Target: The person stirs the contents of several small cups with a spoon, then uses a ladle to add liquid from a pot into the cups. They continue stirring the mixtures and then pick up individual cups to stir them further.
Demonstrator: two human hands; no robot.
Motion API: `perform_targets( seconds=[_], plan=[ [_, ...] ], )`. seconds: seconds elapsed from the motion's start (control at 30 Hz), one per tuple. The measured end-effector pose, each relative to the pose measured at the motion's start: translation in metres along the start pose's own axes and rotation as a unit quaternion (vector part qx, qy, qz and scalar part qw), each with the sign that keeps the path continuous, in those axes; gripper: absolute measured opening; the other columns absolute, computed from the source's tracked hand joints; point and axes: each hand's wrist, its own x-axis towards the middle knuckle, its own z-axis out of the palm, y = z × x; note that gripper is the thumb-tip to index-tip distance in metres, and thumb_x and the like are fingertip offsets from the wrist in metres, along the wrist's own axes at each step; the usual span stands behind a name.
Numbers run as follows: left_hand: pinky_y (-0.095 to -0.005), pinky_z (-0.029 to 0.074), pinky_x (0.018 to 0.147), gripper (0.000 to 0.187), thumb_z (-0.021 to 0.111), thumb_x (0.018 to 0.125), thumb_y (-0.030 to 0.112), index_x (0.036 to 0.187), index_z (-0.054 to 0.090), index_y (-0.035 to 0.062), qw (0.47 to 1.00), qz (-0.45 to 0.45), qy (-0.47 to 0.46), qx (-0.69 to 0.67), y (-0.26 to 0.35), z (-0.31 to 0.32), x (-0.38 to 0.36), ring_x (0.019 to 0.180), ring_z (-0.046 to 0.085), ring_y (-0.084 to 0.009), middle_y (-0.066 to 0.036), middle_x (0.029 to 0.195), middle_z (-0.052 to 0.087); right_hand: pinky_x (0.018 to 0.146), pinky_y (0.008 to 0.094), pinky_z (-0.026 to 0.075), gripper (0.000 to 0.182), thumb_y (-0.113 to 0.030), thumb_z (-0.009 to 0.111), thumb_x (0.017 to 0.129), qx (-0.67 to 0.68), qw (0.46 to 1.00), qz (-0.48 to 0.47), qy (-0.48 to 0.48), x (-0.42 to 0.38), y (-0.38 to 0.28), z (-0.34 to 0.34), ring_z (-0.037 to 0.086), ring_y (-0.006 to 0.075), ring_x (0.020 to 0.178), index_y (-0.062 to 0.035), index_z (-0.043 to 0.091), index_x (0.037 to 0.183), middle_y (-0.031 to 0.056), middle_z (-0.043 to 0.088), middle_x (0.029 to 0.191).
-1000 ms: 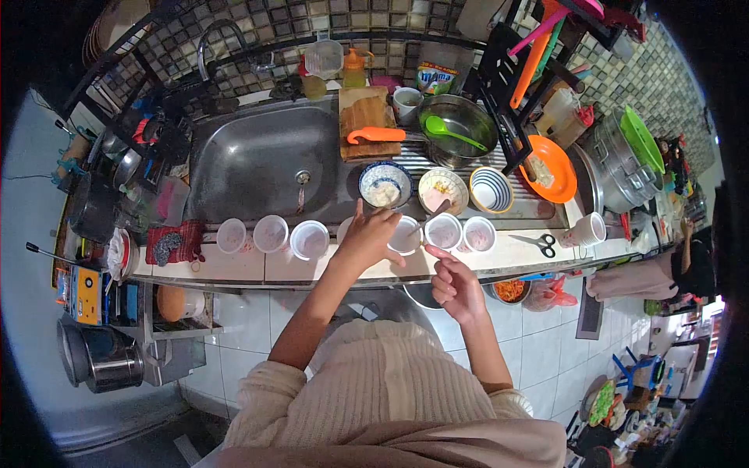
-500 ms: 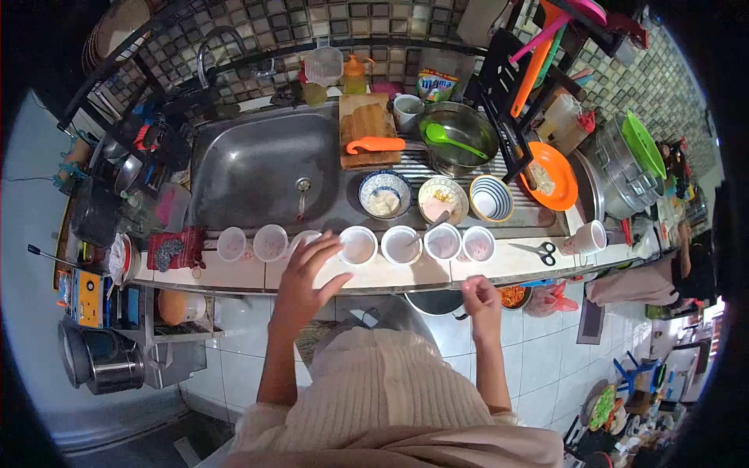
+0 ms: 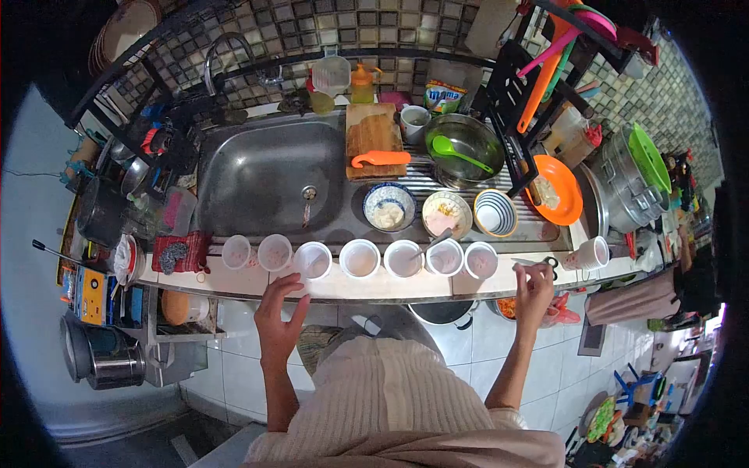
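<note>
My left hand (image 3: pixel 279 312) is just below the counter's front edge, thumb and fingers spread and holding nothing. Its fingertips are close to a white plastic cup (image 3: pixel 313 260) with pale contents. My right hand (image 3: pixel 534 292) reaches over the edge at the scissors (image 3: pixel 549 267), fingers bent but apart and overlapping the blades in this view. Several cups stand in a row between my hands, among them a cup with a spoon (image 3: pixel 403 259) and a cup with pinkish bits (image 3: pixel 480 260). Stacked cups (image 3: pixel 591 253) lie tilted to the right of the scissors.
Behind the cups are a blue-patterned bowl (image 3: pixel 389 207), a bowl with pink and yellow food (image 3: pixel 447 216) and a striped bowl (image 3: pixel 495 213). A steel sink (image 3: pixel 257 171), wooden board (image 3: pixel 368 129), metal pan (image 3: pixel 476 129) and orange plate (image 3: pixel 562 181) lie farther back.
My left hand has drawn back from over the cups, uncovering the third cup from the left. My right hand has moved right to the scissors and its fingers have opened out.
</note>
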Motion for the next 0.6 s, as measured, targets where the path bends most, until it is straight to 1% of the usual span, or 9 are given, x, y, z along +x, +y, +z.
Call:
perform_targets(
  seconds=[0.13,0.2,0.23,0.3,0.33,0.43,0.47,0.5,0.6],
  plan=[
    [-0.0356,0.044,0.083,0.017,0.063,0.073,0.000,0.086,0.053,0.0027,0.999,0.026,0.022,-0.014,0.014,0.013,0.012,0.093,0.058,-0.0258,-0.012,0.098,0.061,0.056,0.0316,0.042,0.022,-0.005,0.061,0.077,0.015,0.999,-0.037,0.001,0.053,-0.008,0.009,0.052,0.0230,0.058,-0.0045,0.059,0.099,0.0112,0.056,0.082],
    [-0.0353,0.045,0.082,0.017,0.062,0.072,-0.001,0.085,0.052,0.0027,0.999,0.033,0.025,-0.013,0.016,0.022,0.014,0.093,0.058,-0.0256,-0.012,0.096,0.060,0.061,0.0384,0.045,0.026,-0.012,0.059,0.079,-0.045,0.994,-0.054,-0.081,0.083,0.002,0.020,0.058,0.0305,0.069,-0.0052,0.055,0.104,0.0144,0.060,0.084],
    [-0.0350,0.045,0.081,0.017,0.061,0.072,-0.003,0.084,0.051,0.0026,0.999,0.042,0.029,-0.011,0.018,0.025,0.016,0.092,0.058,-0.0255,-0.011,0.094,0.060,0.061,0.0384,0.045,0.026,-0.012,0.059,0.079,-0.045,0.994,-0.056,-0.081,0.094,0.008,0.024,0.058,0.0305,0.069,-0.0052,0.055,0.104,0.0144,0.060,0.084],
    [-0.0350,0.045,0.080,0.016,0.059,0.072,-0.004,0.084,0.051,0.0026,0.998,0.044,0.033,-0.011,0.025,0.030,0.018,0.090,0.058,-0.0256,-0.011,0.092,0.060,0.066,0.0436,0.046,0.033,-0.022,0.060,0.078,-0.181,0.948,-0.131,-0.227,0.116,0.018,0.032,0.059,0.0337,0.080,-0.0064,0.053,0.106,0.0162,0.061,0.085],
    [-0.0350,0.045,0.079,0.015,0.058,0.072,-0.004,0.084,0.051,0.0026,0.998,0.045,0.033,-0.010,0.028,0.032,0.019,0.088,0.058,-0.0257,-0.012,0.091,0.059,0.069,0.0435,0.047,0.034,-0.029,0.060,0.077,-0.202,0.934,-0.083,-0.282,0.126,0.018,0.037,0.059,0.0334,0.084,-0.0090,0.055,0.104,0.0165,0.062,0.087],
    [-0.0353,0.045,0.077,0.015,0.055,0.072,-0.005,0.084,0.051,0.0024,0.999,-0.006,0.049,-0.006,0.033,0.041,0.019,0.084,0.058,-0.0263,-0.012,0.089,0.058,0.070,0.0437,0.048,0.030,-0.030,0.061,0.075,-0.200,0.927,-0.104,-0.300,0.148,0.021,0.052,0.060,0.0334,0.085,-0.0117,0.059,0.099,0.0162,0.062,0.090],
    [-0.0353,0.045,0.077,0.015,0.055,0.072,-0.005,0.084,0.051,0.0024,0.999,-0.008,0.053,-0.004,0.037,0.044,0.020,0.084,0.058,-0.0263,-0.012,0.089,0.058,0.069,0.0444,0.048,0.024,-0.030,0.059,0.076,-0.189,0.930,-0.127,-0.289,0.152,0.019,0.054,0.061,0.0342,0.083,-0.0125,0.062,0.091,0.0155,0.063,0.088],
    [-0.0345,0.045,0.077,0.015,0.053,0.072,-0.007,0.084,0.050,0.0021,0.998,-0.018,0.066,0.004,0.042,0.046,0.021,0.084,0.058,-0.0259,-0.012,0.087,0.058,0.069,0.0444,0.048,0.024,-0.030,0.059,0.076,-0.188,0.929,-0.132,-0.291,0.157,0.023,0.059,0.061,0.0342,0.083,-0.0125,0.062,0.091,0.0155,0.063,0.088],
    [-0.0350,0.045,0.077,0.016,0.050,0.071,-0.008,0.084,0.050,0.0021,0.995,-0.026,0.094,0.026,0.048,0.053,0.024,0.083,0.058,-0.0264,-0.013,0.085,0.056,0.067,0.0431,0.049,0.013,-0.023,0.063,0.074,-0.204,0.923,-0.102,-0.311,0.167,0.031,0.080,0.062,0.0323,0.073,-0.0117,0.067,0.077,0.0146,0.063,0.073]
  ],
)
